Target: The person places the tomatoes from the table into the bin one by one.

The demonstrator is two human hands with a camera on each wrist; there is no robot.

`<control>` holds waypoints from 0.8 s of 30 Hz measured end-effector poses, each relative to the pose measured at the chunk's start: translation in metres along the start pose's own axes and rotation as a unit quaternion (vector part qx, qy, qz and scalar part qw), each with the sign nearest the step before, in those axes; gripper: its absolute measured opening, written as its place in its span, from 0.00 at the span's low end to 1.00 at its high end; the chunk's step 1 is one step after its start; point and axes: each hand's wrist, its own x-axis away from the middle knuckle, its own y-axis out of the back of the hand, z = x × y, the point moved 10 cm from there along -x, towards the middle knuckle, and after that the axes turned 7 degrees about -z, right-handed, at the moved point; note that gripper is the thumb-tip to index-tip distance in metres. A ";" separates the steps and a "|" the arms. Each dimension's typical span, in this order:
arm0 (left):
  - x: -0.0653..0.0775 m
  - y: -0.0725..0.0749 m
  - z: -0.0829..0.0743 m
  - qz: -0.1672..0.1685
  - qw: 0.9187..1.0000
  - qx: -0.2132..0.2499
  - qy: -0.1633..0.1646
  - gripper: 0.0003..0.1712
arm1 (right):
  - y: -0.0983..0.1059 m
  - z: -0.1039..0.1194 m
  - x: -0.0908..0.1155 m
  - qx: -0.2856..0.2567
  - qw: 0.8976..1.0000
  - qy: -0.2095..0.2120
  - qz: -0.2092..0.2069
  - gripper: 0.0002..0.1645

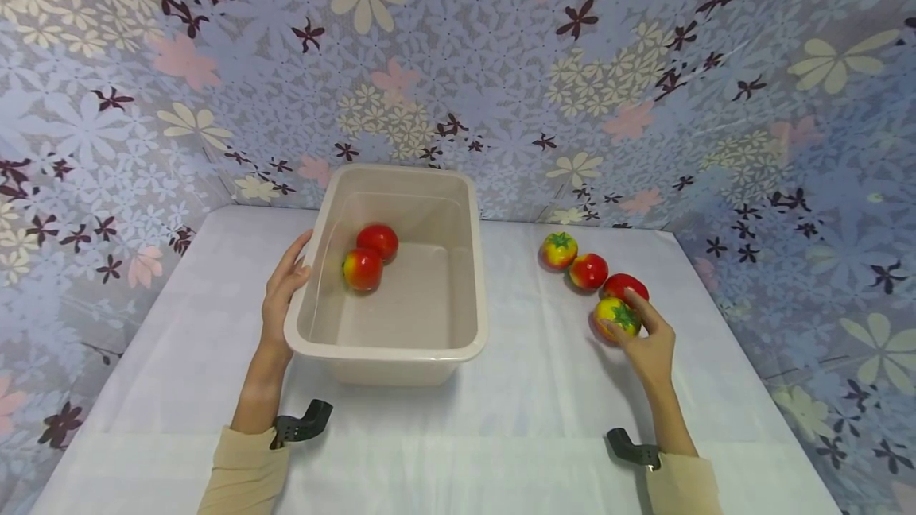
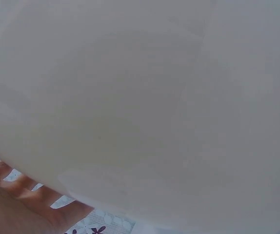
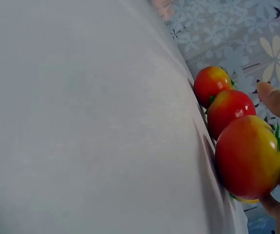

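A yellow-and-red tomato is straddled by the right hand, thumb and fingers spread apart, on a white table, three tomatoes lined beyond, a beige bin touched by the outstretched left hand, two tomatoes held inside.

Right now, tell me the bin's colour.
The bin is plain beige, seen best in the head view.

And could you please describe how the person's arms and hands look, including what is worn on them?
The left sleeve and right sleeve are plain beige, ending short of the hands. Near the cuffs are dark, bent devices, the left device and right device. The left hand and right hand wear no gloves. No cables show.
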 end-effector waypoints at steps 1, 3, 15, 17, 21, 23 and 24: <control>0.000 0.000 0.000 0.000 1.000 0.001 -0.001 0.30 | 0.000 -0.002 0.000 0.003 1.000 -0.007 0.001 0.36; 0.000 0.000 0.000 0.001 1.000 0.005 -0.001 0.30 | 0.002 -0.008 0.001 0.012 1.000 -0.025 0.003 0.38; 0.000 0.000 0.000 0.003 1.000 0.015 0.001 0.30 | 0.003 -0.027 0.007 0.078 0.993 -0.078 0.037 0.44; 0.000 0.000 0.000 0.003 1.000 0.013 0.002 0.30 | 0.003 -0.028 0.006 0.079 0.994 -0.070 0.035 0.43; 0.000 -0.001 0.000 0.005 1.000 0.009 0.001 0.30 | 0.002 -0.030 0.007 0.077 0.994 -0.069 0.037 0.42; 0.000 0.000 0.000 0.005 1.000 0.011 0.001 0.30 | 0.000 -0.030 0.007 0.076 0.993 -0.075 0.043 0.42; 0.000 0.000 0.000 0.004 1.000 0.013 0.001 0.30 | -0.001 -0.030 0.007 0.075 0.993 -0.078 0.045 0.42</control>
